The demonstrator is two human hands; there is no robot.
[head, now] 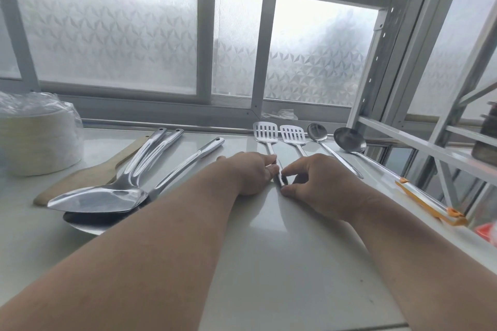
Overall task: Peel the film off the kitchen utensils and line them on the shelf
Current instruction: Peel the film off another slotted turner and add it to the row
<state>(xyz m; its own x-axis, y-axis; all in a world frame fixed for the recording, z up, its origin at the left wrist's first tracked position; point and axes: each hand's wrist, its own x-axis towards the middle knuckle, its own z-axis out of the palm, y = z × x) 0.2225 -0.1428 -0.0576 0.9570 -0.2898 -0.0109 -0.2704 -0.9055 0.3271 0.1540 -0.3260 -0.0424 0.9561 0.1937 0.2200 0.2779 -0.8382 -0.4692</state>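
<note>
A pale, glossy shelf [269, 236] runs out from the camera toward a frosted, patterned window [115, 35], with two bare forearms stretched across it. Midway along, both hands meet over the handle of the left slotted spatula [265, 132]: the left hand [254, 172] curls its fingers around the handle from the left, and the right hand [314, 177] pinches the same handle's near end between thumb and forefinger. Whether any film is caught between those fingertips cannot be told from here. To the left lies a loose heap of steel utensils, a flat steel turner [99, 199] overlapping a dark-bowled ladle [102, 219], beside a wooden spatula [88, 172]. At the right edge an orange-tipped handle [427, 203] belongs to the big ladle [349, 140]. Farther back, lined side by side with heads toward the window, are the held spatula, a second slotted spatula [292, 135], a spoon [317, 131] and that ladle. At far left sits a wrapped stack of plates [37, 131].
</note>
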